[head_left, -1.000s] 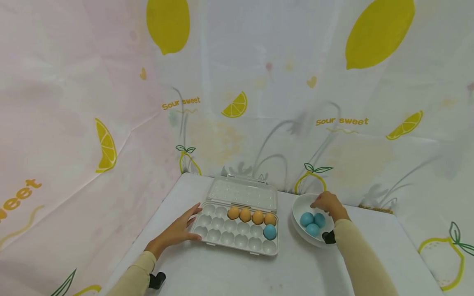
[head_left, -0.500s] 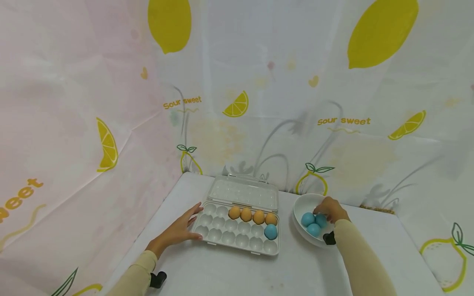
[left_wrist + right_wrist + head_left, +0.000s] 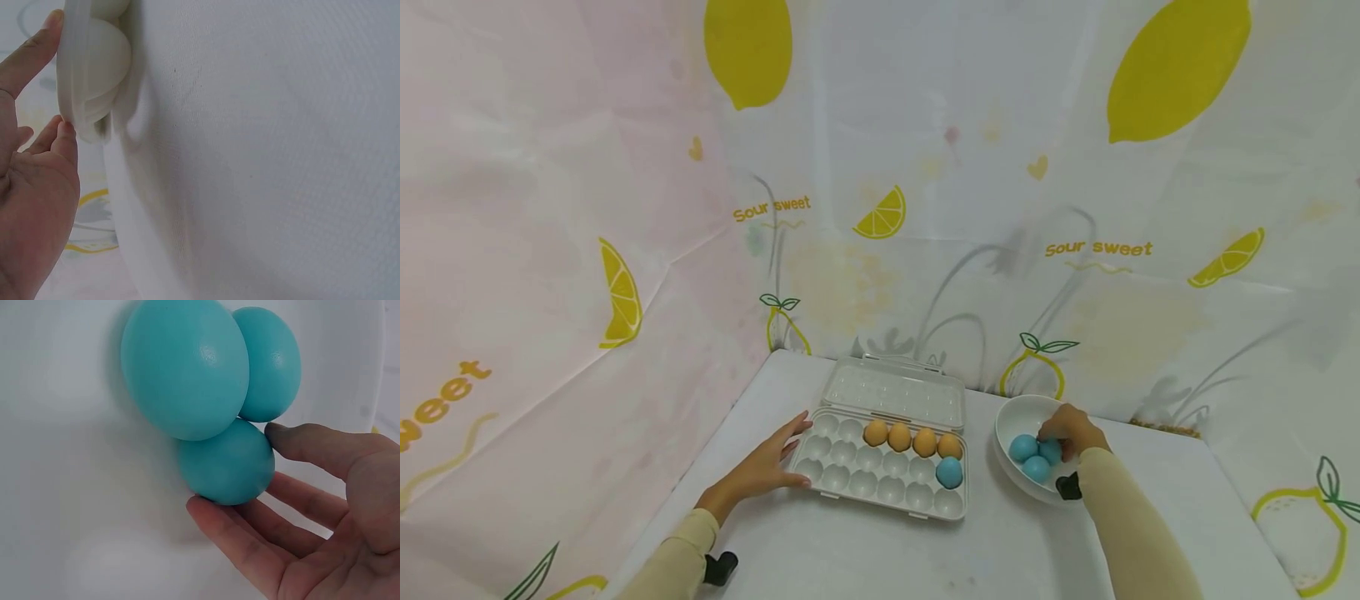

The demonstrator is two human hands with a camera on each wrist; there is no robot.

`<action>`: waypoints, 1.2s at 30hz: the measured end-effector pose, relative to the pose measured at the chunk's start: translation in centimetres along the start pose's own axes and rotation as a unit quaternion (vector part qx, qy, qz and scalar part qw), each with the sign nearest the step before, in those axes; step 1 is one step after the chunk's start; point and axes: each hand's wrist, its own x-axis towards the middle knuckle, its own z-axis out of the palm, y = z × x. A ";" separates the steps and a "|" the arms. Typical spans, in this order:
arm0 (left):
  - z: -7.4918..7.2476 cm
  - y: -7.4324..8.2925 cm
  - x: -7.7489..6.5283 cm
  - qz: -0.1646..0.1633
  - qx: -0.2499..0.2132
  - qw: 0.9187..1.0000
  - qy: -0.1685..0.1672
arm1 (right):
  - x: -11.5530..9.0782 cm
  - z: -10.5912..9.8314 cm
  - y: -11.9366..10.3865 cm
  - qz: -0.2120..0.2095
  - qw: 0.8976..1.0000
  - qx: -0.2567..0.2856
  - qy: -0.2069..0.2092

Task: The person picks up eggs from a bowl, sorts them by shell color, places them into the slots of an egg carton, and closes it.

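Inside a white bowl, my right hand has its thumb and fingers around the rightmost blue egg. Two more blue eggs, a larger-looking one and another, lie against it in the right wrist view. To the left stands a white egg carton with its clear lid folded back. My left hand spreads across the carton's left end, fingertips and thumb touching its rim. Several brown eggs sit in the back row at the right, with one blue egg in front of the last.
Both carton and bowl stand on a white-covered table, the bowl a little to the carton's right. A lemon-print cloth wall rises right behind the lid and bowl. A second patterned wall runs along the left.
My right hand has lowered into the bowl, and its thumb and fingers have come around the rightmost blue egg. The left hand stays at the carton's left end.
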 end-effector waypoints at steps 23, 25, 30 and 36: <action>0.2 0.0 0.0 -0.006 -0.001 1.000 0.005 | -2.2 -1.9 -3.1 -0.118 0.988 -0.005 0.096; 0.2 -0.1 0.0 -0.002 0.000 1.000 0.005 | -2.4 -2.0 -3.4 -0.133 0.985 -0.010 0.108; 0.2 -0.3 0.0 0.002 0.009 1.000 0.006 | -3.1 -2.3 -4.5 -0.201 0.968 -0.032 0.147; 0.1 0.1 -0.1 -0.001 0.011 1.000 0.005 | -3.7 -2.0 -6.0 -0.264 0.943 -0.038 0.200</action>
